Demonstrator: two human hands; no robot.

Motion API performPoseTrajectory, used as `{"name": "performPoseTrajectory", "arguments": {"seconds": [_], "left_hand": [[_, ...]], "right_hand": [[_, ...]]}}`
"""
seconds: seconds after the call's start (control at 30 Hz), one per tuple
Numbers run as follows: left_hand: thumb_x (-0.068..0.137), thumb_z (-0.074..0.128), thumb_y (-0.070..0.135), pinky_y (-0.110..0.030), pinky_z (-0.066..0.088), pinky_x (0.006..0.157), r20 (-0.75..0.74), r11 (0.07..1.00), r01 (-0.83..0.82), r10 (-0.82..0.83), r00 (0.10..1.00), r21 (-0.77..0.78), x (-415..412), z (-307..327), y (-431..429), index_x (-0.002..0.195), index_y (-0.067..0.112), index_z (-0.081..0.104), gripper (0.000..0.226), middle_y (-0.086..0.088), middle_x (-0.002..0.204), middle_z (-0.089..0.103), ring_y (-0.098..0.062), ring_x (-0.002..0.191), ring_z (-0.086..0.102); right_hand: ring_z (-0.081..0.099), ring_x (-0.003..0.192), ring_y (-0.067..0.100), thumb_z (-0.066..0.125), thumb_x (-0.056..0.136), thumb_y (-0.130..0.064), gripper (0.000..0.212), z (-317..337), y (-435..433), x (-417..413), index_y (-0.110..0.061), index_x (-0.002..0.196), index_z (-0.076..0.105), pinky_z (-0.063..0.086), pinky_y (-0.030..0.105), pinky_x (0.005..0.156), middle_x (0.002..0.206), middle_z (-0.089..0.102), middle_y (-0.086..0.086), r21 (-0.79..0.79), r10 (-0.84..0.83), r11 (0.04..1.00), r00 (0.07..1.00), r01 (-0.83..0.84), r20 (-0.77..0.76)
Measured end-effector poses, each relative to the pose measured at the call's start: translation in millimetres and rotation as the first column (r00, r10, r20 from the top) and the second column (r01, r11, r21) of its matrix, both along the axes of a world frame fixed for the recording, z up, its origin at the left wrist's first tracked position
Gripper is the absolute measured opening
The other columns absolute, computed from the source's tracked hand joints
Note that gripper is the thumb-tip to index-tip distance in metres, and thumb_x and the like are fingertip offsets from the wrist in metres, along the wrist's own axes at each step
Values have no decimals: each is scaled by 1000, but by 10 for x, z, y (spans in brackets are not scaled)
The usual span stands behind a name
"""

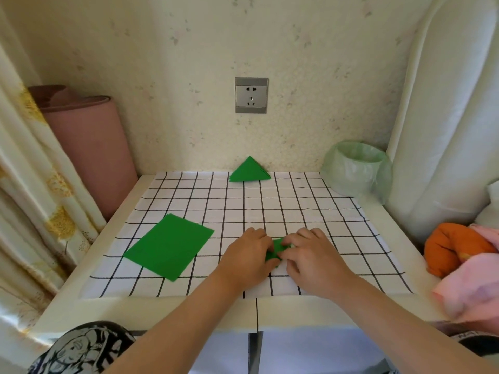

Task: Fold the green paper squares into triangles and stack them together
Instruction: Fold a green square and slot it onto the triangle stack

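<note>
A small green paper piece (pixel 276 251) lies on the checked cloth near the table's front middle, mostly covered by both hands. My left hand (pixel 248 259) presses on its left part with curled fingers. My right hand (pixel 310 256) pinches its right edge. Unfolded green paper squares (pixel 168 245) lie flat at the left of the cloth. A stack of folded green triangles (pixel 249 171) rests at the far edge of the cloth, against the wall.
A black-and-white checked cloth (pixel 310 206) covers the white table (pixel 140 311). A bin lined with a pale green bag (pixel 356 168) stands at the back right. Orange and pink fabric (pixel 464 263) lies at the right edge. A pink roll (pixel 91 152) leans at the left.
</note>
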State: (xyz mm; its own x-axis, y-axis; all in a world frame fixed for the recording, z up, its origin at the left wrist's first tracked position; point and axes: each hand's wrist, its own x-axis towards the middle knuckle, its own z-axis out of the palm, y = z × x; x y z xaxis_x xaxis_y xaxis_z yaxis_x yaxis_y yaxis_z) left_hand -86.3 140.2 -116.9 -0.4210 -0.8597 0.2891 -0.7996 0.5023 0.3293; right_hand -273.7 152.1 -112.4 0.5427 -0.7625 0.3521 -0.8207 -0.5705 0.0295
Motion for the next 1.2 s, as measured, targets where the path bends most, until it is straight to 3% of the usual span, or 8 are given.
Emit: {"name": "performPoseTrajectory", "arguments": {"seconds": [0.13, 0.23, 0.4, 0.53, 0.67, 0.93, 1.07, 1.2], "left_hand": [[90, 63, 28, -35, 48, 80, -74, 997, 70, -67, 995, 36, -22, -34, 29, 102, 16, 68, 18, 2, 99, 59, -14, 98, 49], [89, 65, 26, -34, 47, 81, -93, 997, 69, -65, 994, 39, -19, -35, 26, 100, 17, 70, 16, 3, 98, 60, -14, 95, 50], [88, 66, 31, -36, 49, 75, -17, 997, 83, -83, 996, -4, 1, -7, -9, 104, 20, 69, 20, 4, 98, 61, -17, 87, 51], [94, 56, 33, -31, 44, 72, 131, 992, 124, -123, 984, -3, 2, 27, -24, 126, 28, 61, 33, 4, 112, 56, -17, 94, 46], [99, 46, 35, -29, 39, 73, 260, 991, 136, -133, 956, 7, -38, 74, -30, 138, 36, 48, 40, 5, 127, 48, -19, 103, 43], [95, 43, 30, -30, 36, 72, 345, 998, 53, -61, 937, 32, -222, 167, 33, 144, 36, 41, 49, -2, 124, 45, -23, 103, 43], [93, 41, 31, -32, 42, 72, 334, 999, 25, -35, 942, 34, -262, 157, 48, 141, 35, 43, 48, -3, 117, 47, -24, 101, 43], [92, 44, 33, -30, 39, 72, 270, 999, 17, -28, 962, 46, -234, 132, 61, 137, 36, 50, 46, 0, 118, 48, -22, 104, 43]], "right_hand": [[53, 94, 18, 39, 79, -23, 41, -43, 66, 15, -34, 91, 77, 44, 34, 80, 108, 65, -9, 58, -58, 997, 998, 58, -5], [54, 97, 20, 57, 74, -15, 36, -28, 79, -7, -37, 94, 77, 45, 35, 82, 111, 64, -7, 69, -86, 994, 996, 85, 12], [59, 97, 24, 75, 64, -5, 48, -64, 16, -60, -42, 96, 76, 46, 38, 81, 110, 66, -4, 82, -187, 980, 982, 183, 41], [55, 112, 26, 68, 77, -7, 46, -46, -74, -120, -41, 106, 75, 41, 42, 93, 125, 63, -1, 141, -318, 940, 948, 312, 21], [42, 124, 20, 53, 90, -16, 48, -37, -160, -207, -45, 127, 61, 30, 36, 101, 139, 50, -7, 173, -370, 913, 928, 370, -34], [50, 120, 22, 54, 88, -17, 43, -53, -171, -182, -34, 125, 66, 33, 39, 100, 133, 55, -3, 126, -368, 921, 929, 369, -33], [64, 96, 23, 58, 68, -4, 41, -175, -134, -221, -24, 100, 76, 47, 41, 85, 109, 68, -3, 16, -189, 982, 981, 188, 46], [64, 86, 19, 59, 71, -3, 41, -204, -169, -256, -26, 100, 77, 45, 38, 84, 101, 69, -10, 23, -132, 991, 989, 131, 59]]}}
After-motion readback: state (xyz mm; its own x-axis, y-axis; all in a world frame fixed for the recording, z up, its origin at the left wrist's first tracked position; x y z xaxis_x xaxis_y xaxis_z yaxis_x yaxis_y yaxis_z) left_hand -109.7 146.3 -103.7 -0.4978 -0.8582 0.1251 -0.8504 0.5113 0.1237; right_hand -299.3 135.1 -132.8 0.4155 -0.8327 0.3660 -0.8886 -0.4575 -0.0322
